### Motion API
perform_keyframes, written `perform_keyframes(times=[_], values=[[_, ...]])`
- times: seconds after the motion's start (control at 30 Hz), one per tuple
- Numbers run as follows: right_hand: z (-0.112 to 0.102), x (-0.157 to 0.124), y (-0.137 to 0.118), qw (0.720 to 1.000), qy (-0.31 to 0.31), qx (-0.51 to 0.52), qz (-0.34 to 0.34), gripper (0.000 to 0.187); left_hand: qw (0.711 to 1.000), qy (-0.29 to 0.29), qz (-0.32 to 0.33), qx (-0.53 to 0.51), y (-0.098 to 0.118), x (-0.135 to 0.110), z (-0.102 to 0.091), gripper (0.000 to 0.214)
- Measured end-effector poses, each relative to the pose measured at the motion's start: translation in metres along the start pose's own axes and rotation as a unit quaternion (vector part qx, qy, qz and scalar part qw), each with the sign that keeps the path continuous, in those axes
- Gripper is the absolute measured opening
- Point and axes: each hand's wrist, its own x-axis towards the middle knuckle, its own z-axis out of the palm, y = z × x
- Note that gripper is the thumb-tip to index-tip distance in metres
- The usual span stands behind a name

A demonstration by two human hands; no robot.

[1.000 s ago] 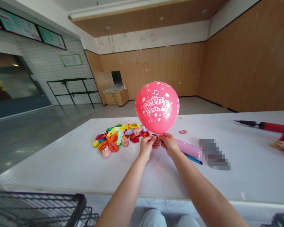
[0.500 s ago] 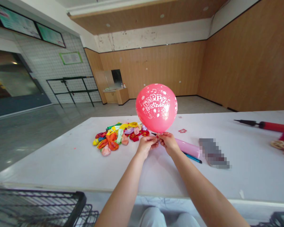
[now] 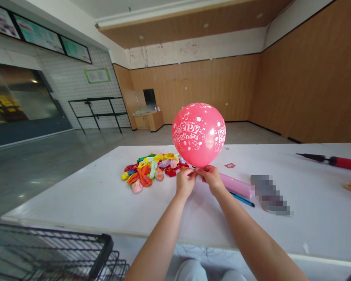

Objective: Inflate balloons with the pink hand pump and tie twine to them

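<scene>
Balloon (image 3: 198,134), pink and printed "Happy Birthday", stands inflated straight above your grip, its neck pinched at the bottom between both hands. Your left hand (image 3: 185,181) and right hand (image 3: 212,179) meet fingertip to fingertip, both closed on that neck, raised over the white table (image 3: 84,199). Just right of the grip lies a pink tube (image 3: 236,185) with a blue pen (image 3: 241,198) beside it, and past them a blurred grey patch. Left of the grip, and a little beyond it, sits a heap of limp coloured balloons (image 3: 152,171). Far to the right rests a red hand pump (image 3: 336,160). Below and left, off the table's near edge, is a black wire basket (image 3: 55,253).
</scene>
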Motion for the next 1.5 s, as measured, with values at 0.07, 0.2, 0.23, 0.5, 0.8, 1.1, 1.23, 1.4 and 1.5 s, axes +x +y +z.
perform_keyframes(times=[0.07, 0.2, 0.23, 0.5, 0.8, 1.1, 1.23, 1.4, 1.5], values=[[0.002, -0.001, 0.0, 0.998, -0.031, -0.05, -0.031, 0.024, 1.0, 0.013, -0.021, -0.014, 0.002, -0.001, -0.001, 0.015], [0.005, -0.002, -0.009, 0.993, -0.084, -0.069, -0.043, 0.023, 0.988, 0.048, -0.105, -0.099, 0.012, -0.004, -0.006, 0.019], [0.006, -0.003, -0.014, 0.994, -0.087, -0.063, -0.029, 0.025, 0.981, 0.064, -0.128, -0.128, 0.015, -0.006, -0.008, 0.022], [-0.003, -0.042, -0.049, 0.984, -0.131, -0.094, 0.077, 0.017, 0.957, 0.171, -0.179, -0.15, 0.019, -0.035, -0.032, 0.023], [-0.034, -0.16, -0.048, 0.963, -0.222, -0.134, 0.067, 0.023, 0.971, 0.187, -0.148, -0.022, -0.005, -0.056, -0.047, 0.023], [-0.047, -0.236, 0.078, 0.886, -0.313, -0.279, 0.199, 0.014, 0.955, 0.217, -0.14, -0.142, -0.005, -0.059, -0.042, 0.019], [-0.037, -0.255, 0.137, 0.844, -0.3, -0.419, 0.149, 0.015, 0.955, 0.216, -0.143, -0.143, -0.004, -0.061, -0.041, 0.02], [-0.022, -0.277, 0.166, 0.847, -0.256, -0.447, 0.129, 0.009, 0.956, 0.215, -0.145, -0.141, -0.005, -0.06, -0.041, 0.019], [-0.028, -0.279, 0.169, 0.86, -0.256, -0.415, 0.15, 0.005, 0.955, 0.216, -0.14, -0.146, -0.006, -0.06, -0.041, 0.019]])
